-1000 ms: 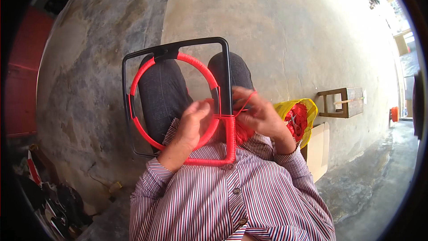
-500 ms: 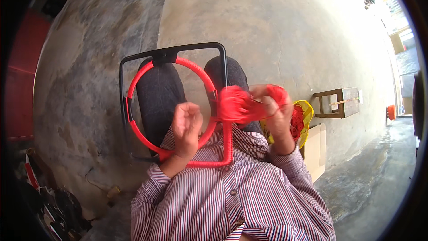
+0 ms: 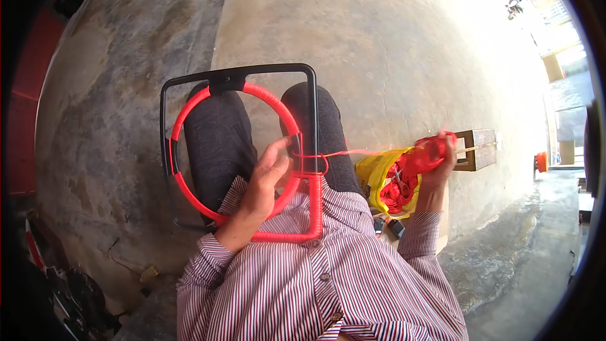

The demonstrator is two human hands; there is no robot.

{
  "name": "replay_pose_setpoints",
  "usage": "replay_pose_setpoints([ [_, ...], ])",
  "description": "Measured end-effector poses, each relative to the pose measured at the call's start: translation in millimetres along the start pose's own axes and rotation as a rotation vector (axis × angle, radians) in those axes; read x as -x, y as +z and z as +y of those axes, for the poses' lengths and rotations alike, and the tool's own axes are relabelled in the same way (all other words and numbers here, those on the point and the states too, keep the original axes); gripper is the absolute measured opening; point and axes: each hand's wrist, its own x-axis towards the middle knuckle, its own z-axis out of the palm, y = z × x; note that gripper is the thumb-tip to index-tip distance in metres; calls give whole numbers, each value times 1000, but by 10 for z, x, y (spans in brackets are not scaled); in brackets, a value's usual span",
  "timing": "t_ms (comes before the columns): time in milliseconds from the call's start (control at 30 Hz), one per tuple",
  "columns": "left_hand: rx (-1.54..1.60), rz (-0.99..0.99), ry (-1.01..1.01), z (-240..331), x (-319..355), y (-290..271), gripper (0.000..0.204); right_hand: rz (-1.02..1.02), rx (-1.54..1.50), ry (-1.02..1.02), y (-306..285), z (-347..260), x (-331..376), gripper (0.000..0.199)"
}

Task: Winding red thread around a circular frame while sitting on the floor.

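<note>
A black rectangular frame (image 3: pixel 237 74) with a ring (image 3: pixel 183 106) inside it rests across my thighs. Red cord is wound round much of the ring and round the frame's near right corner (image 3: pixel 309 224). My left hand (image 3: pixel 265 180) reaches up inside the ring, fingers stretched, fingertips at its right side by the frame's bar. Out to the right, my right hand (image 3: pixel 446 163) is closed on a bundle of red cord (image 3: pixel 432 153), slightly blurred. A strand of cord (image 3: pixel 353 151) runs from the bundle to the frame's right bar, where a small loop hangs loose.
A yellow bag (image 3: pixel 372 177) with more red cord (image 3: pixel 399 192) inside stands right of my knee. Small dark objects (image 3: pixel 396 228) lie beside it. Farther right are a wooden stool (image 3: pixel 483 150) and an orange object (image 3: pixel 541 161). Dark machinery (image 3: pixel 88 297) sits at lower left.
My right hand has carried the cord bundle away to the right, drawing the strand out. My left hand has risen to the ring's right side. More of the yellow bag shows.
</note>
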Motion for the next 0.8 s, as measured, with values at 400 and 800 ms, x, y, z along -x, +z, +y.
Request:
replay_pose_setpoints([
  [400, 72, -108, -150, -23, -6, -24, 31, -846, 632, 568, 372, 604, 674, 26],
  [800, -16, -15, -268, 57, -8, 46, 23, -592, 287, 426, 570, 691, 846, 22],
])
